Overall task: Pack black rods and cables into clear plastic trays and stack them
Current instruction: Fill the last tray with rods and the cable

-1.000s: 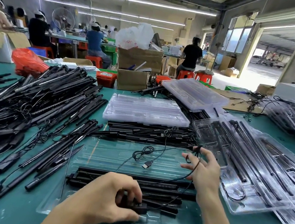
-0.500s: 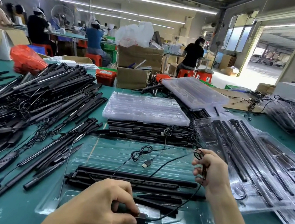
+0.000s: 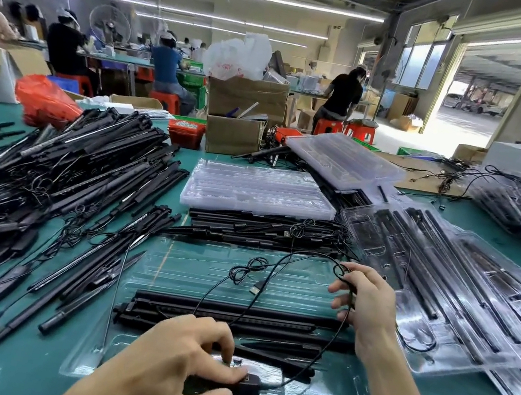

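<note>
Left grip: left hand [image 3: 188,362] pinches a small black controller box [image 3: 245,382] between thumb and fingers, pressing it down at the near edge of the open tray [image 3: 146,285], likely to seat it in its pocket.
Right grip: right hand [image 3: 365,306] has fingers curled round a loop of thin black cable [image 3: 296,263], held above the tray's right edge, apparently to gather the slack so it can be tucked in.
Cable: runs from the box up to the right hand, then arcs back over the tray to a loose knot and a plug [image 3: 256,290] lying on the bare far half of the tray.
Rods: several black rods [image 3: 231,317] lie lengthwise in the tray's near grooves, already seated.
Tray place: flat on the green tabletop [image 3: 24,364], at its near edge, in front of the person.
Supply: loose heap of rods and cables [image 3: 46,180] along the tabletop's left side.
Empty trays: a stack [image 3: 257,189] beyond the open tray, with bundled rods lying between.
Finished trays: filled trays [image 3: 463,302] overlap along the right side, just beside the right hand.
Stage: judged mid-pack; cable not yet stowed.
</note>
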Demonstrator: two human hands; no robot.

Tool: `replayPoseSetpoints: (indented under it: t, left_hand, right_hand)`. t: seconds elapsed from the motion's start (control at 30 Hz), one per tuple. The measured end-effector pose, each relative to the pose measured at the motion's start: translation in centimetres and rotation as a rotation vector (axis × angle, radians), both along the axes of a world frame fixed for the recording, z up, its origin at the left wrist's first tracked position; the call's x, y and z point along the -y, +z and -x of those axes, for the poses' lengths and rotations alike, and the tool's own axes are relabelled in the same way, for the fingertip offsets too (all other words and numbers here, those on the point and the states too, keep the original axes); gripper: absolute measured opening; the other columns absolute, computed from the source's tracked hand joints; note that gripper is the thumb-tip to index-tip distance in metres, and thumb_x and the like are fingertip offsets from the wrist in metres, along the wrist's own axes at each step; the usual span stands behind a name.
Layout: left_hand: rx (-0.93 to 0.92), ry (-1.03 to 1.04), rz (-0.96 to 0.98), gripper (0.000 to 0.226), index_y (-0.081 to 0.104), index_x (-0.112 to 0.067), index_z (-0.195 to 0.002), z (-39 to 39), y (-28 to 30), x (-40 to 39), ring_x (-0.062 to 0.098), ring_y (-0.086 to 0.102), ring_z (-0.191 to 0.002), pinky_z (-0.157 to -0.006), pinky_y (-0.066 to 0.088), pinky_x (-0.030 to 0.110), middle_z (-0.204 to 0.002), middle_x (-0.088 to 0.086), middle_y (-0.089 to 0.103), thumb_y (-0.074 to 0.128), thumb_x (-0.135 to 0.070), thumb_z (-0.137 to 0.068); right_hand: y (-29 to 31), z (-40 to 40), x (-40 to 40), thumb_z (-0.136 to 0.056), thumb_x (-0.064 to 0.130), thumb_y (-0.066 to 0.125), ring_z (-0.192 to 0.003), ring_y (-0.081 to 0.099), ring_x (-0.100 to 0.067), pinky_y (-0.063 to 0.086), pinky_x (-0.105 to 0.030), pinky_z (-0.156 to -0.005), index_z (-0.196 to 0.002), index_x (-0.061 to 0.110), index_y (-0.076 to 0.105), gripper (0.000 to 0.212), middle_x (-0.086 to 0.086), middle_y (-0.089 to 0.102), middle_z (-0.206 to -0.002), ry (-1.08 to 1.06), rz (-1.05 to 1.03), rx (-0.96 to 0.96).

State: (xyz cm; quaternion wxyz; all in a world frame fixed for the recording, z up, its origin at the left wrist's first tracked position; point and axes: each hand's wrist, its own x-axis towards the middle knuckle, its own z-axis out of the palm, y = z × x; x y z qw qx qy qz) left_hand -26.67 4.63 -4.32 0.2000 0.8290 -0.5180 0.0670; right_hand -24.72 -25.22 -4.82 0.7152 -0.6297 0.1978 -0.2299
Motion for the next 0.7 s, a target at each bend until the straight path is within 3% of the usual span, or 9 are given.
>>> replayPoseSetpoints:
  t: [0.23, 0.47, 0.7]
  left_hand:
    - [0.191, -0.083, 0.019, 0.018, 0.078, -0.036, -0.1, 0.0, -0.7, 0.8, 0.003, 0.05, -0.072, -0.062, 0.046, 0.022, -0.094, -0.018, 0.063, 0.065, -0.044, -0.092]
    - [0.043, -0.005, 0.058, 0.021, 0.079, -0.039, -0.096, -0.2, -0.2, 1.1, -0.003, 0.046, -0.078, -0.071, 0.044, 0.021, -0.096, -0.02, 0.063, 0.064, -0.052, -0.091]
    - [-0.184, 0.102, 0.022, 0.054, 0.076, -0.032, -0.088, -1.3, 0.9, 2.7, -0.001, 0.054, -0.09, -0.081, 0.044, 0.021, -0.089, -0.019, 0.062, 0.039, -0.071, -0.092]
  right_hand:
    - [-0.2, -0.4, 0.1, -0.09, 0.006, 0.053, -0.041, 0.051, -0.017, 0.034, -0.022, -0.038, -0.095, 0.014, 0.067, 0.017, -0.01, 0.067, -0.062, -0.011, 0.004, -0.007]
    - [-0.6, -1.1, -0.3, -0.092, 0.006, 0.053, -0.04, 0.049, -0.015, 0.034, -0.02, -0.034, -0.097, 0.01, 0.068, 0.017, -0.008, 0.066, -0.061, -0.037, 0.076, -0.017]
    - [-0.6, -1.3, -0.2, -0.093, 0.005, 0.054, -0.041, 0.049, -0.016, 0.031, -0.022, -0.034, -0.103, 0.009, 0.065, 0.016, -0.007, 0.067, -0.063, 0.007, 0.113, 0.023]
